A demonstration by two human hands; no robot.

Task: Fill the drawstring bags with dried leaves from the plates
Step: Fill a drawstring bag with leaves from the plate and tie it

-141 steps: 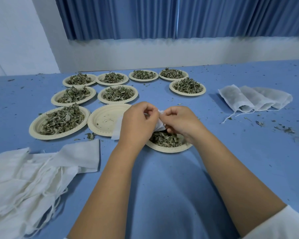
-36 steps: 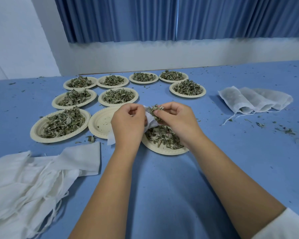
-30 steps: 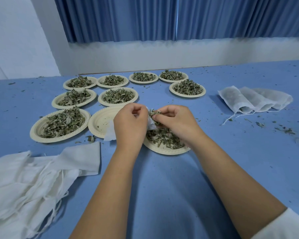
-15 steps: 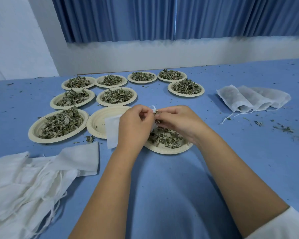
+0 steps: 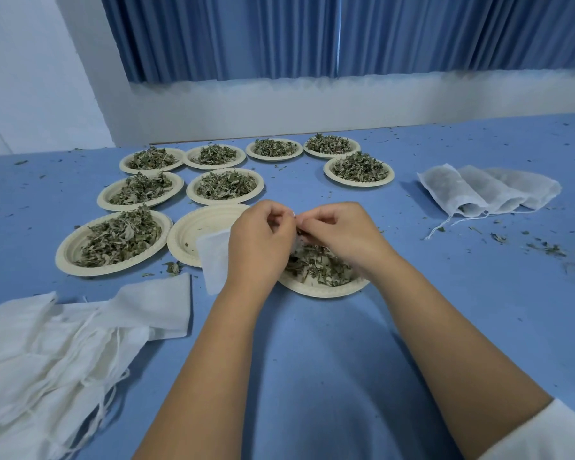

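My left hand grips the mouth of a white drawstring bag, which hangs down to its left over the table. My right hand meets it at the bag's opening with fingers pinched; whether leaves are in them is hidden. Both hands hover above a paper plate half covered with dried leaves. Just to the left lies an almost bare plate. Several more plates of leaves stand beyond, such as the large one at the left.
A heap of flat white bags with loose strings lies at the near left. Three filled bags rest at the right. Leaf crumbs are scattered over the blue table. A wall and blue curtain stand behind.
My right hand carried a pinch of leaves from the plate up to the bag's mouth and closed in on it. The bag now hangs lower to the left.
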